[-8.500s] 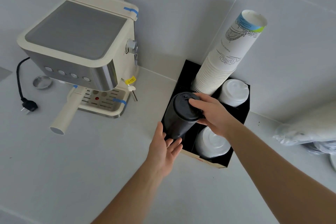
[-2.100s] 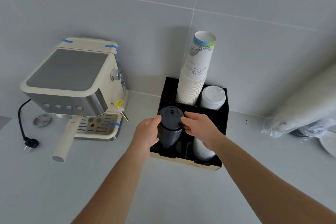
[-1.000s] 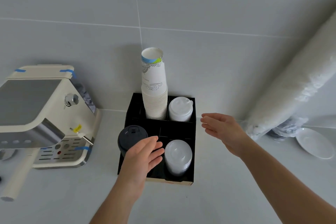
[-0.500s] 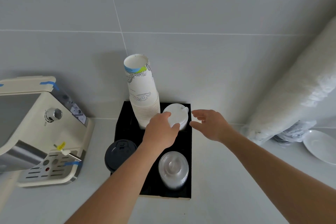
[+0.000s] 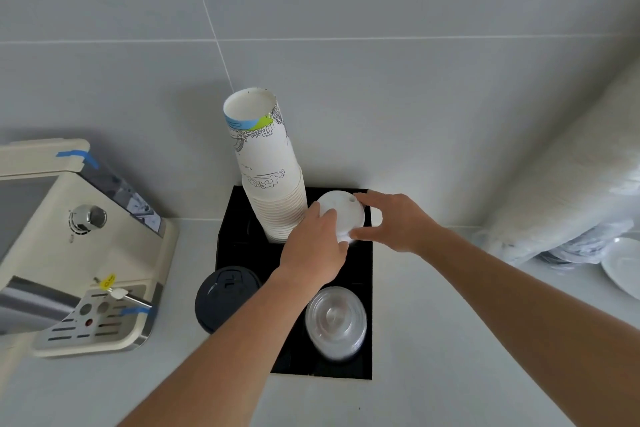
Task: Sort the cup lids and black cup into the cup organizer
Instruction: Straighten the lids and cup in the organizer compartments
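A black cup organizer [image 5: 363,267] stands on the counter against the tiled wall. Its back left slot holds a tall stack of printed paper cups [image 5: 270,170]. In the back right slot stands a stack of white lids [image 5: 344,215]; my left hand [image 5: 317,246] grips it from the left and my right hand [image 5: 394,222] from the right. The black cup [image 5: 225,298] with its black lid sits in the front left slot. A stack of clear lids [image 5: 336,321] fills the front right slot.
A cream espresso machine [image 5: 79,246] stands left of the organizer. At the right, a long plastic sleeve of white cups or lids [image 5: 568,191] leans against the wall, with a white plate [image 5: 623,267] beside it.
Both hands left the black cup in its front left slot and moved back to the white lids. Over the last half second both closed on that stack.
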